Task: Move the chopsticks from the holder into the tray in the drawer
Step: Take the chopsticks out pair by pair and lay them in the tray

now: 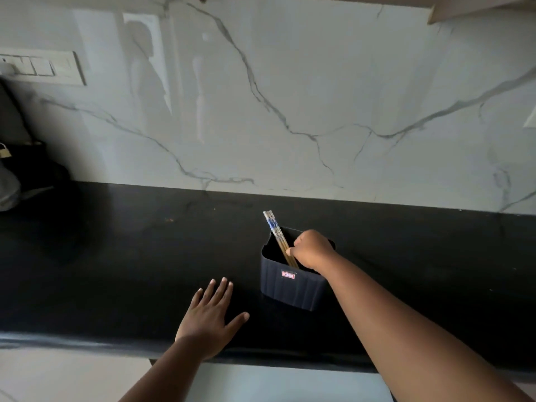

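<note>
- The worktop (116, 256) runs from left to right, with the wall (290, 97) rising directly behind it.
- The holder (293, 281) stands on the worktop, right of centre and well in front of the wall.
- The chopsticks (278, 237) stand in the holder, tilted, their upper ends leaning back and to the left past its rear rim.
- The right hand (313, 250) sits over the holder's opening, touching the chopsticks on their right side.
- The left hand (210, 317) lies flat on the worktop, left of the holder and nearer the front edge, apart from it.
- A switch panel (43, 66) is on the wall at far left.
- A padlock (3, 150) sits at the far left edge, below the switch panel.
</note>
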A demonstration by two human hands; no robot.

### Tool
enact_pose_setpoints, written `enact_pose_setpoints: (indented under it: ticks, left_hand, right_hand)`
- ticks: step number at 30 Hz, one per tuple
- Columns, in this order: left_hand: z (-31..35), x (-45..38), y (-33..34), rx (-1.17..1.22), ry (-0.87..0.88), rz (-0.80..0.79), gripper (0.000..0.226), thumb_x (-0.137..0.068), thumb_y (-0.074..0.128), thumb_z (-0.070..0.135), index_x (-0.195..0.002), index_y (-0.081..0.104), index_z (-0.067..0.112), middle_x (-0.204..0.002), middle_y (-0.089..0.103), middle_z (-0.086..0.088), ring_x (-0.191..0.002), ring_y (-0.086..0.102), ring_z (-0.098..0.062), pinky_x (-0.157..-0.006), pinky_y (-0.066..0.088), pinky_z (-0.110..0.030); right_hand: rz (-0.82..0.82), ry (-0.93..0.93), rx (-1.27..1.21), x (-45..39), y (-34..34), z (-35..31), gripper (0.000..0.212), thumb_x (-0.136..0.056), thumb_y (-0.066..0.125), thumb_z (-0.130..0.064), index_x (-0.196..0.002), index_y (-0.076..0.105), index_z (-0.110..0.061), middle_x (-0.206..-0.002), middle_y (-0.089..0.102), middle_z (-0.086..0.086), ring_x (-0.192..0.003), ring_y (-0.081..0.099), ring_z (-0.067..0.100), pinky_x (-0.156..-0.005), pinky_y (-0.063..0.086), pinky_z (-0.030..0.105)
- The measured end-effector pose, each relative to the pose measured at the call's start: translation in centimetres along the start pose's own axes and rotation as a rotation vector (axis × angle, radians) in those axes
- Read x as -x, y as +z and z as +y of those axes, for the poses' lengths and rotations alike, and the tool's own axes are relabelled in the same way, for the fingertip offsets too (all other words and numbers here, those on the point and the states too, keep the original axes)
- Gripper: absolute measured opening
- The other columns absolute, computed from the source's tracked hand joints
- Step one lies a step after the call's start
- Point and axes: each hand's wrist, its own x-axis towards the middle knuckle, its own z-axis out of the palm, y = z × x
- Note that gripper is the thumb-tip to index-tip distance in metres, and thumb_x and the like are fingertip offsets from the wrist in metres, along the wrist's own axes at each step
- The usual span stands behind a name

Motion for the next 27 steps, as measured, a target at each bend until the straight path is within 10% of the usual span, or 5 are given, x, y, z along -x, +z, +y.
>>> enact_pose_setpoints:
  ticks: [7, 27]
  left_hand:
    - [0.0, -0.1, -0.1, 0.035, -0.017, 0.015, 0.093, -0.078, 0.005, 0.083, -0.152, -0.004, 0.026, -0.153, -0.018, 0.016, -0.141, -0.024, -0.008, -0.116, -0.013, -0.030]
    - [0.0, 0.2, -0.3, 0.069, -0.027, -0.020, 0.091, -0.081, 0.010, 0.081, -0.151, -0.006, 0.025, -0.154, -0.018, 0.015, -0.140, -0.026, -0.008, -0.115, -0.014, -0.030]
  right_hand:
    - [-0.144, 0.105, -0.208, -2.4, 1.0, 1.0, 0.018, -0.084, 0.074, -0.020, -0.096, 0.070, -0.007, -0.083, 0.065, 0.007, -0.073, 0.060, 0.019, -0.064, 0.050, 0.030]
    - [0.095, -0.078, -0.430, -0.8, -0.7, 1.6, 0.009, -0.085, 0.070, -0.017, -0.079, 0.069, -0.011, -0.081, 0.071, 0.012, -0.074, 0.066, 0.025, -0.074, 0.056, 0.040]
